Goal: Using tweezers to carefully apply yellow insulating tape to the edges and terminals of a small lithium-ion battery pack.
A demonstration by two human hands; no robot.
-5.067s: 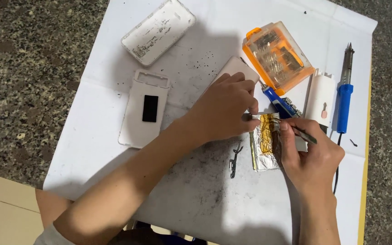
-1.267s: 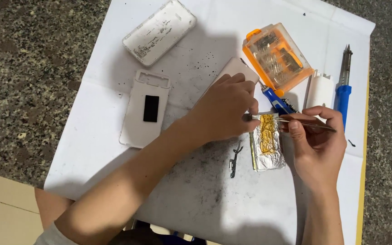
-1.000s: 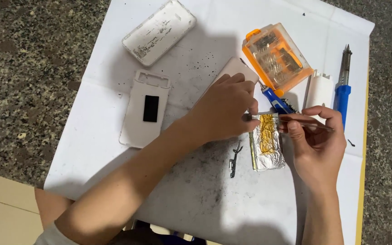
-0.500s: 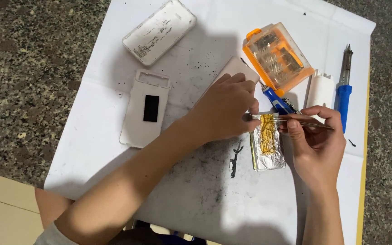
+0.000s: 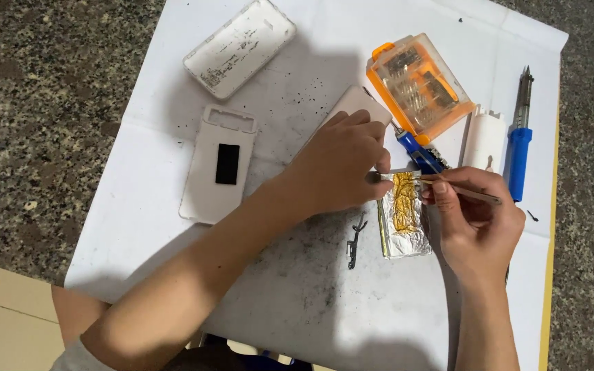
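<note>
Silver foil battery pack, one, centre-right on white sheet; left hand pins its far edge, right hand grip closed on one thin tool. Two white covers far left, one orange case.

orange bit case | blue soldering iron | white back covers | white paper sheet

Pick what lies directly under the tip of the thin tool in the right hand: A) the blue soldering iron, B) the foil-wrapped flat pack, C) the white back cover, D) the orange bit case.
B: the right hand holds the thin tool over the foil-wrapped flat pack.
</note>
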